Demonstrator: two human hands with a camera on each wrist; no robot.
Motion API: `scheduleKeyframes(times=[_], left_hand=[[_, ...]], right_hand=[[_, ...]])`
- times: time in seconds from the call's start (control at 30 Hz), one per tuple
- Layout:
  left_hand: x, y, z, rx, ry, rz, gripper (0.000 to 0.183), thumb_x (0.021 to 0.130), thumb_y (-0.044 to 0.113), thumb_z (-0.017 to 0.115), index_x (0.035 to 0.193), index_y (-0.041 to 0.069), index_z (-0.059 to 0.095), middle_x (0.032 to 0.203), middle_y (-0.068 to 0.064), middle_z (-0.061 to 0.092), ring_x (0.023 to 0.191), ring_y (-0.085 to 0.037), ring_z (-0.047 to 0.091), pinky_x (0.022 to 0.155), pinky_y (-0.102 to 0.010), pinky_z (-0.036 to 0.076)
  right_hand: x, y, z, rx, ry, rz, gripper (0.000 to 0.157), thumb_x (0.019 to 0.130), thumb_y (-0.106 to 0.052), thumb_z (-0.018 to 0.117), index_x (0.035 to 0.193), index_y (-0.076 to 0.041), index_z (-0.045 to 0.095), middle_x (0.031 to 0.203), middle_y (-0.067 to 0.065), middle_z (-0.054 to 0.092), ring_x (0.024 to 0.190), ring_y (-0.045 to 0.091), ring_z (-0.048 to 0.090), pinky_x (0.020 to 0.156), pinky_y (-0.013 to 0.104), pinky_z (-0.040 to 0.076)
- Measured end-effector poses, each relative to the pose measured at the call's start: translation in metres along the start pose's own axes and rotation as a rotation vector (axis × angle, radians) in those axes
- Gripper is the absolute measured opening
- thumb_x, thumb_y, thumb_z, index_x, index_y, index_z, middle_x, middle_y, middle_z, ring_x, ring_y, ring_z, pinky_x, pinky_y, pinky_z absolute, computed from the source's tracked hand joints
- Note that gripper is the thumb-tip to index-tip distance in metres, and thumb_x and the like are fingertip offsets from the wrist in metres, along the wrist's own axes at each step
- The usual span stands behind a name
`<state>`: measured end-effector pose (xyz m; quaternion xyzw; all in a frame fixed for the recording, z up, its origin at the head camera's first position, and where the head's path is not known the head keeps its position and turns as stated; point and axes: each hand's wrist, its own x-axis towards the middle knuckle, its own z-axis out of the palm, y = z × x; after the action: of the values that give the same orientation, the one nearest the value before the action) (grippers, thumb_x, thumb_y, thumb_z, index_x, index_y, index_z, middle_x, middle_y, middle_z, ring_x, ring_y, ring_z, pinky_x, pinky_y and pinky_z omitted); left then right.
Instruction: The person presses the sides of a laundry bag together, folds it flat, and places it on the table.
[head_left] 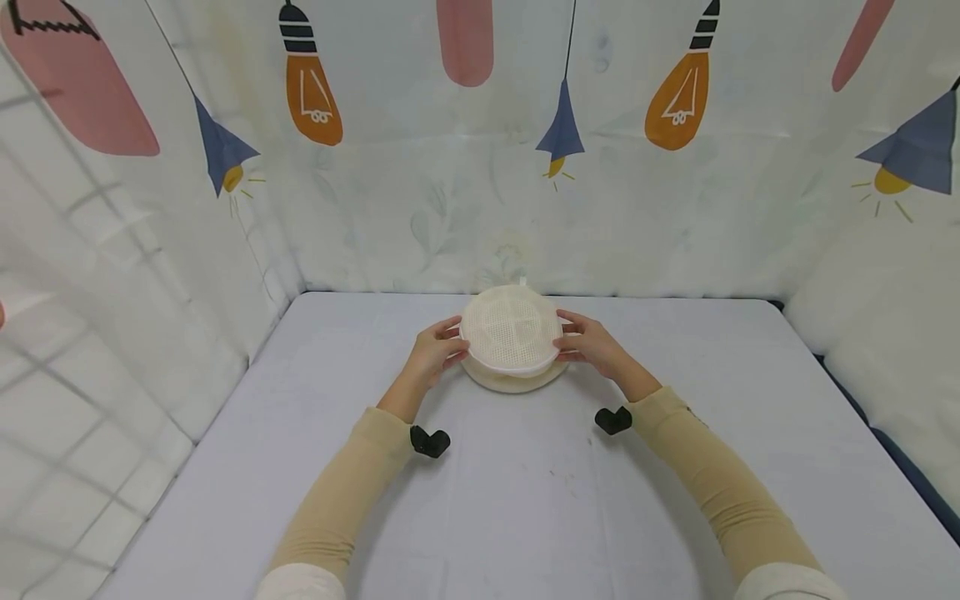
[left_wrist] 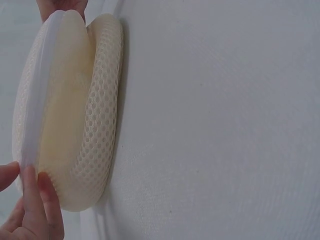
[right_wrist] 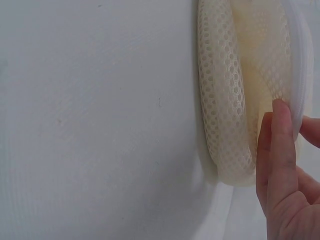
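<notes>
A round cream mesh laundry bag [head_left: 512,329] sits near the back of the table, its top disc edged with a white zipper band [left_wrist: 37,95]. Below that band the mesh sags into a thick, puffy lower ring [left_wrist: 102,100] that rests on the cloth. My left hand [head_left: 437,347] pinches the left side of the band between thumb and fingers. On the opposite side, my right hand [head_left: 588,340] pinches the same rim, thumb on top and fingers beneath, as the right wrist view shows. What the bag contains, if anything, is hidden.
A white cloth covers the table [head_left: 517,500]. Behind it hangs a pale curtain [head_left: 450,208] printed with lamps and bulbs, and more fabric closes both sides. Black heart-shaped pieces [head_left: 430,442] sit at both sleeve cuffs.
</notes>
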<state>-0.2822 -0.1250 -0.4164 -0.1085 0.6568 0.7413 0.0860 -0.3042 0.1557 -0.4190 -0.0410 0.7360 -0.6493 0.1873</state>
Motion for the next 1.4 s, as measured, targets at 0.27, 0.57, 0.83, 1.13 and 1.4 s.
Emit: scheduleKeyframes(times=[0.27, 0.57, 0.83, 1.13, 1.4], left_hand=[[0.003, -0.0018, -0.0011, -0.002, 0.007, -0.009, 0.059, 0.082, -0.008, 0.064, 0.135, 0.012, 0.048, 0.125, -0.011, 0.047, 0.1, -0.022, 0.055, 0.082, -0.028, 0.051], [0.0049, -0.0019, 0.0002, -0.004, -0.008, -0.015, 0.059, 0.082, -0.009, 0.062, 0.136, 0.011, 0.048, 0.125, -0.013, 0.046, 0.097, -0.021, 0.055, 0.084, -0.029, 0.05], [0.0043, -0.0021, 0.0011, 0.001, -0.009, -0.011, 0.059, 0.082, -0.01, 0.061, 0.136, 0.009, 0.047, 0.124, -0.013, 0.047, 0.094, -0.021, 0.055, 0.084, -0.03, 0.05], [0.0051, -0.0005, 0.0013, 0.031, 0.004, -0.03, 0.058, 0.081, -0.009, 0.062, 0.135, 0.01, 0.048, 0.119, -0.012, 0.05, 0.09, -0.019, 0.056, 0.084, -0.03, 0.05], [0.0043, 0.0006, 0.0011, 0.071, -0.002, -0.035, 0.059, 0.082, -0.009, 0.061, 0.136, 0.007, 0.046, 0.12, -0.015, 0.049, 0.088, -0.018, 0.056, 0.083, -0.029, 0.051]], right_hand=[[-0.0003, -0.0033, -0.0006, -0.007, -0.015, 0.006, 0.072, 0.087, 0.003, 0.059, 0.148, -0.011, 0.024, 0.136, 0.021, 0.035, 0.092, 0.023, 0.058, 0.084, 0.039, 0.051], [0.0024, -0.0026, -0.0015, -0.047, -0.01, 0.006, 0.072, 0.087, 0.004, 0.06, 0.148, -0.01, 0.024, 0.135, 0.022, 0.035, 0.088, 0.022, 0.059, 0.081, 0.037, 0.052], [0.0029, -0.0025, -0.001, -0.065, -0.002, 0.017, 0.072, 0.087, 0.004, 0.06, 0.148, -0.01, 0.024, 0.136, 0.022, 0.034, 0.088, 0.022, 0.058, 0.082, 0.037, 0.052], [0.0052, -0.0031, -0.0001, -0.084, -0.005, 0.005, 0.071, 0.087, 0.004, 0.06, 0.147, -0.009, 0.025, 0.134, 0.023, 0.036, 0.087, 0.023, 0.06, 0.08, 0.038, 0.052], [0.0069, -0.0031, 0.0007, -0.099, 0.003, 0.009, 0.07, 0.087, 0.004, 0.06, 0.147, -0.007, 0.027, 0.131, 0.023, 0.037, 0.086, 0.023, 0.06, 0.079, 0.037, 0.053]])
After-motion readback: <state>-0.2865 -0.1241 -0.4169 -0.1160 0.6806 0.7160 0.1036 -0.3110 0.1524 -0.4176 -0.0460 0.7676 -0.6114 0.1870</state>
